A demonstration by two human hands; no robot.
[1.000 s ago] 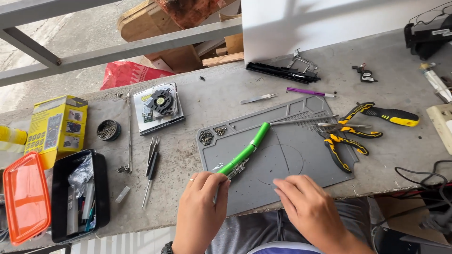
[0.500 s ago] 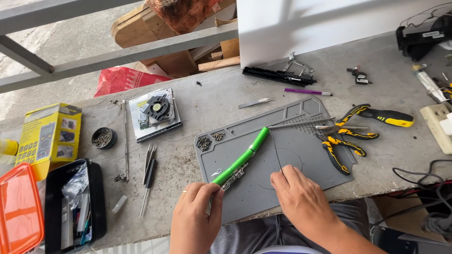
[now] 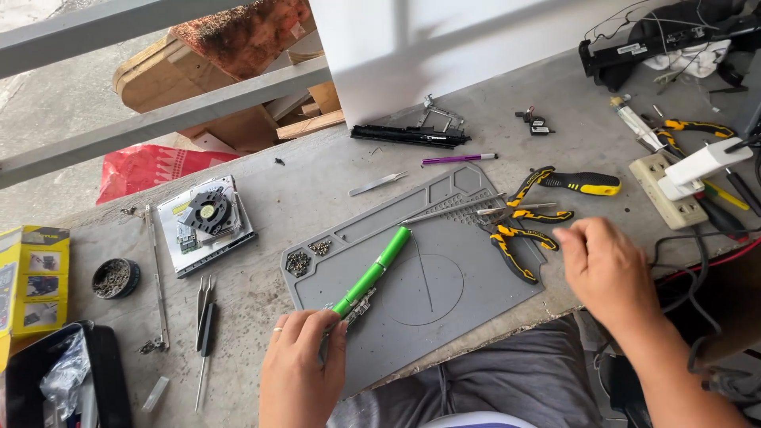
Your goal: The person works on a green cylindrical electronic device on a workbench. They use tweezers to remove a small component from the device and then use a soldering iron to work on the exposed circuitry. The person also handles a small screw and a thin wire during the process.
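Left hand point(image 3: 300, 371) is gripping the green screwdriver point(image 3: 371, 271) over the grey mat point(image 3: 444, 285) – near bench point(image 3: 301, 182) edge. Right hand point(image 3: 606, 265) is hovering loosely open, empty, beside yellow-handled pliers point(image 3: 515, 250).

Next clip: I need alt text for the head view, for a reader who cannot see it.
Seen from above, a person's left hand holds a green-handled screwdriver on a grey work mat, over a small metal part. The right hand hovers empty near yellow-handled pliers on a cluttered concrete bench.
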